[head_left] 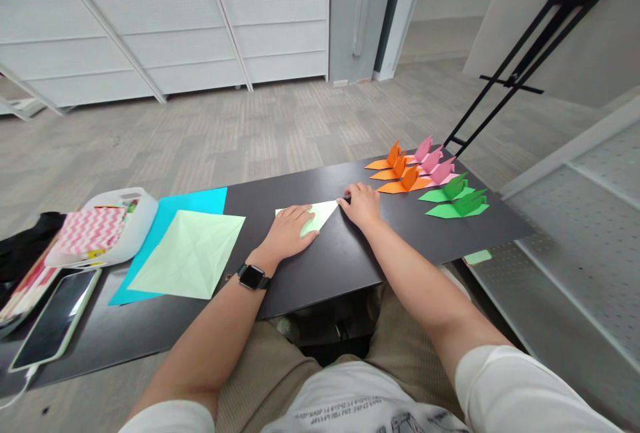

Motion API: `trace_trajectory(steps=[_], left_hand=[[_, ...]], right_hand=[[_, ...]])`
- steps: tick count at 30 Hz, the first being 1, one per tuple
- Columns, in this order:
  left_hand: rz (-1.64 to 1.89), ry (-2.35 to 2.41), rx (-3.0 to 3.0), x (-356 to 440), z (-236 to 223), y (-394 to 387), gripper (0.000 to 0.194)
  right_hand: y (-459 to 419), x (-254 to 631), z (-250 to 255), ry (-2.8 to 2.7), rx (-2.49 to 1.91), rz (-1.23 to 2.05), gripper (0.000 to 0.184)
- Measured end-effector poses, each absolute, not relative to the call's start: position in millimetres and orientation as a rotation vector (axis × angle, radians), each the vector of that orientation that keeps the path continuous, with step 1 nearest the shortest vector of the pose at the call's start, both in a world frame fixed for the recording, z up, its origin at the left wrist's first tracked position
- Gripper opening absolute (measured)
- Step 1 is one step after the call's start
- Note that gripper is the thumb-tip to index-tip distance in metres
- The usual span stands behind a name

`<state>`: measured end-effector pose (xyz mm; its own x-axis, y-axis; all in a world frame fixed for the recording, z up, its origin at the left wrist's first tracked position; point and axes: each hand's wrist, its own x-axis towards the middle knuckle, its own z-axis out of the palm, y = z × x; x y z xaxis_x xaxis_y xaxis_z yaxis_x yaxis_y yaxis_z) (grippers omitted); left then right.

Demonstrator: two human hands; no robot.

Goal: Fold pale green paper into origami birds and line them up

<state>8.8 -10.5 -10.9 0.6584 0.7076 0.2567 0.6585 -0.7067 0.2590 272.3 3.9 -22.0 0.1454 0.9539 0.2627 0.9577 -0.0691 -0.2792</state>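
Note:
A light green sheet of paper (324, 213), folded into a pointed shape, lies on the dark table (320, 279). My left hand (289, 229) rests flat across its left part, fingers stretched out, covering much of it. At the paper's right tip, my right hand (364, 205) is closed around a small dark object (344, 199); its kind is too small to tell. The fingers of that hand curl down against the tabletop beside the tip.
Folded paper birds stand at the right: orange (406, 181), pink (442, 171) and green (463, 205). To the left lie a creased light green sheet (193, 253), blue paper (200, 201), a white basket (145, 216) and a phone (56, 316). A black stand (515, 79) rises behind.

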Motion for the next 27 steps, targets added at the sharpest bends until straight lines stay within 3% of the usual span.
trace_trajectory(steps=[8, 14, 27], left_hand=[[0.533, 1.127, 2.717, 8, -14, -10, 0.044], [0.531, 1.136, 2.709, 8, -10, -11, 0.045], [0.545, 1.413, 2.694, -4, -9, -7, 0.074]], right_hand=[[7, 276, -19, -1.718, -2.026, -0.079, 0.013], [-9, 253, -8, -2.060, -1.624, 0.062, 0.013], [-12, 242, -18, -2.296, -1.489, 0.167, 0.022]])
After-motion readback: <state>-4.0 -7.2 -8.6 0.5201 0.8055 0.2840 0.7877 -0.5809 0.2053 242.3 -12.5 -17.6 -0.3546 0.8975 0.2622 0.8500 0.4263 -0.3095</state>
